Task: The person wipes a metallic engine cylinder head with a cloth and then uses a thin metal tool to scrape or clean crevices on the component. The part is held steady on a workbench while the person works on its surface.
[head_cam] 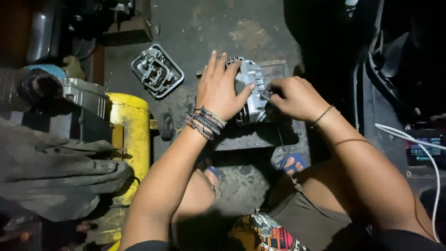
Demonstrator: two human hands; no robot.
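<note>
Left hand (218, 90) flat, fingers spread; right hand (295, 97) curled in a pinch.

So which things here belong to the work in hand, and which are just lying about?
In hand:
- left hand steadying the finned metal engine part
- right hand working at its side
- dark block beneath it

Lying about:
- metal cover
- yellow tank
- grey cloth
- white cable
</note>
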